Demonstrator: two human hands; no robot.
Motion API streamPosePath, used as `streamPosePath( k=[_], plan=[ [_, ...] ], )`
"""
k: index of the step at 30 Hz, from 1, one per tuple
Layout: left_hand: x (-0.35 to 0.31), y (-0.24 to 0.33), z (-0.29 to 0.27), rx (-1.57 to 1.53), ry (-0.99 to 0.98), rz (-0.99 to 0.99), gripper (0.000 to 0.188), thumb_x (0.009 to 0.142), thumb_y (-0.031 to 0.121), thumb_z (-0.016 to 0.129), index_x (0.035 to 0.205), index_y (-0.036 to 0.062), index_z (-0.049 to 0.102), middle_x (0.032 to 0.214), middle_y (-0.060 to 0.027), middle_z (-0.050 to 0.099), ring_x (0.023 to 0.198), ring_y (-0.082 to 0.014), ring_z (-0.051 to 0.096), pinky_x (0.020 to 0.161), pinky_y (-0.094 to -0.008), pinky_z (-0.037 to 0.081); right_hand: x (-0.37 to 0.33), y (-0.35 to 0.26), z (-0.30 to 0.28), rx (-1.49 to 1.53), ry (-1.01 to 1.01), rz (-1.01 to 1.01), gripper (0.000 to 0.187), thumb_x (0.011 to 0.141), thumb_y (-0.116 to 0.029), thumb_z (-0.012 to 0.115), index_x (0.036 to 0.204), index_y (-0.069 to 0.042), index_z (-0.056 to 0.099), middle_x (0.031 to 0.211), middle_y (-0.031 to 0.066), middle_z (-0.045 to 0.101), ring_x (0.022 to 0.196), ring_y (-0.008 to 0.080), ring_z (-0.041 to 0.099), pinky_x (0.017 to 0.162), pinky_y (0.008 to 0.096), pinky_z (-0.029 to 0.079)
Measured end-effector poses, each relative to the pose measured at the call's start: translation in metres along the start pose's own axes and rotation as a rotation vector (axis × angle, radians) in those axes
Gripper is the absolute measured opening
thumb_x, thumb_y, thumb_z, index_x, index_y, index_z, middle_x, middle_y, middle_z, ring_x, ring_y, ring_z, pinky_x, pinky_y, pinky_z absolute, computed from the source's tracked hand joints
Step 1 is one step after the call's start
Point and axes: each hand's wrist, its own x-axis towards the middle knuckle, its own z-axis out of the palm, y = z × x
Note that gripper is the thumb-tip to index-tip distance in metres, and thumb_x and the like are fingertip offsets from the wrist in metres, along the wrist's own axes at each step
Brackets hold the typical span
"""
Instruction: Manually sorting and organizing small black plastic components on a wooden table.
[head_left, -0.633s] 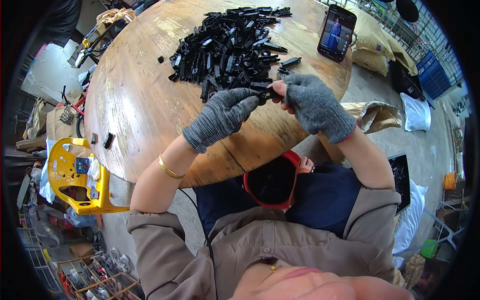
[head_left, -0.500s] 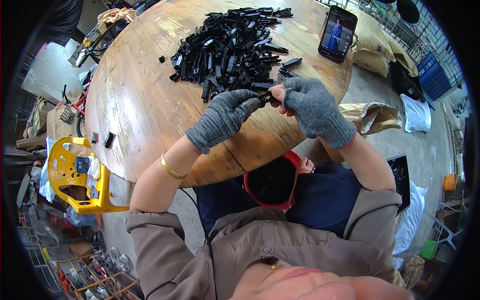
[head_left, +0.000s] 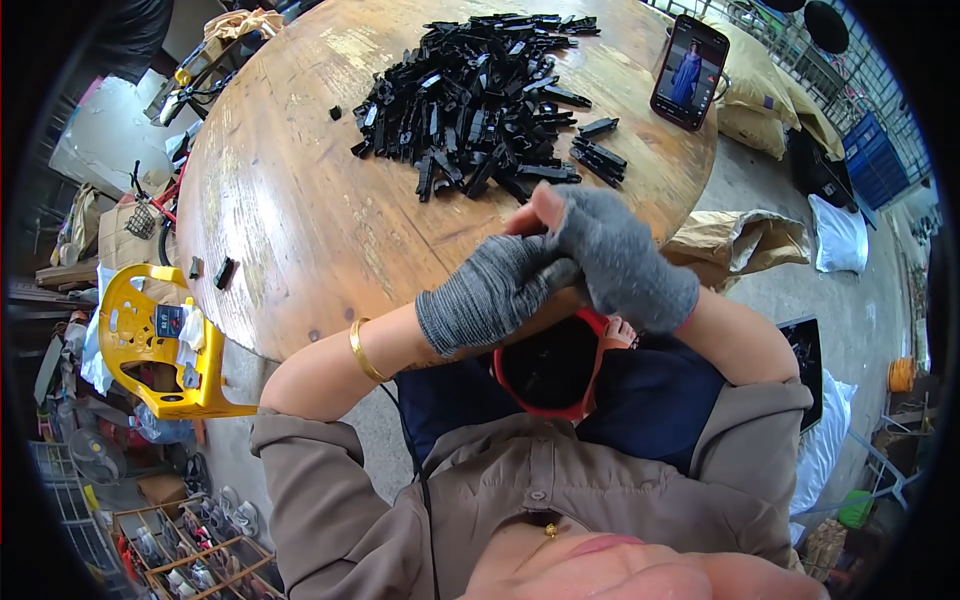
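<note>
My left hand (head_left: 490, 293), in a grey fingerless knit glove, is closed at the table's near edge. My right hand (head_left: 625, 262), gloved the same way, curls over the left hand's fingers, its bare fingertips bent inward. The two hands touch, and whatever lies between them is hidden. Beyond them a big heap of narrow black plastic pieces (head_left: 470, 105) covers the far middle of the round wooden table (head_left: 330, 215). A few loose black pieces (head_left: 598, 160) lie at its right side. Below the hands, between my knees, stands a red bucket (head_left: 590, 392) with a dark inside.
A phone (head_left: 690, 72) stands propped at the table's right edge. Two small black pieces (head_left: 224, 273) lie at the left edge. A yellow plastic chair (head_left: 125, 310) stands left, an open brown paper sack (head_left: 735, 240) right. A black cable (head_left: 405, 440) hangs by my left side.
Both hands have drawn back from the heap toward me, to the table's near edge. The black piece seen between their fingertips is now out of sight, and the right hand overlaps the left.
</note>
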Motion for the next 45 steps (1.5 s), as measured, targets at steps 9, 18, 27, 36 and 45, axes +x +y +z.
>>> streamPosePath(
  k=[9,18,27,36,45],
  plan=[
    [-0.004,0.028,0.011,0.261,-0.404,0.07,0.029,0.084,0.031,0.053,0.109,0.0171,0.054,0.094,-0.0136,0.055,0.077,-0.0329,0.059,0.069,-0.0362,0.048,0.083,0.016,-0.069,-1.328,0.105,-0.611,0.016,0.073,-0.017,0.062,0.085,-0.006,0.062,0.075,0.0116,0.058,0.072,0.0241,0.058,0.066,0.0329,0.047],
    [0.02,-0.022,-0.032,0.551,0.428,0.08,0.028,0.075,0.024,0.064,0.096,0.0069,0.058,0.097,-0.0151,0.055,0.083,-0.03,0.056,0.071,-0.0378,0.047,0.083,0.015,-0.067,-1.24,0.096,-0.454,0.011,0.073,-0.012,0.059,0.08,-0.003,0.059,0.078,0.0108,0.058,0.076,0.0248,0.059,0.067,0.0341,0.047],
    [0.024,-0.045,-0.043,0.883,0.392,-0.122,0.03,0.078,0.021,0.059,0.101,0.0024,0.051,0.103,-0.0178,0.053,0.088,-0.0315,0.055,0.077,-0.0395,0.046,0.055,-0.006,-0.057,-0.457,0.122,-0.062,0.013,0.08,-0.009,0.058,0.089,-0.001,0.06,0.088,0.005,0.058,0.072,0.0102,0.053,0.067,0.0247,0.047],
    [0.02,0.007,-0.031,-0.491,0.083,-0.289,0.029,0.082,0.011,0.058,0.109,0.0042,0.052,0.073,-0.0007,0.055,0.061,-0.0047,0.051,0.051,-0.017,0.042,0.025,-0.001,-0.058,0.251,0.051,-0.037,0.028,0.082,-0.013,0.058,0.106,0.001,0.053,0.086,0.0071,0.058,0.078,0.0149,0.059,0.071,0.025,0.049],
    [0.017,-0.008,-0.031,-0.476,0.1,-0.325,0.028,0.089,0.025,0.05,0.108,0.0048,0.057,0.062,0.0046,0.049,0.054,-0.0018,0.044,0.047,-0.0158,0.038,0.016,0.003,-0.048,0.346,0.143,0.116,0.028,0.08,-0.023,0.064,0.096,-0.001,0.058,0.077,0.0052,0.057,0.065,0.0121,0.056,0.061,0.0237,0.048]
  ],
)
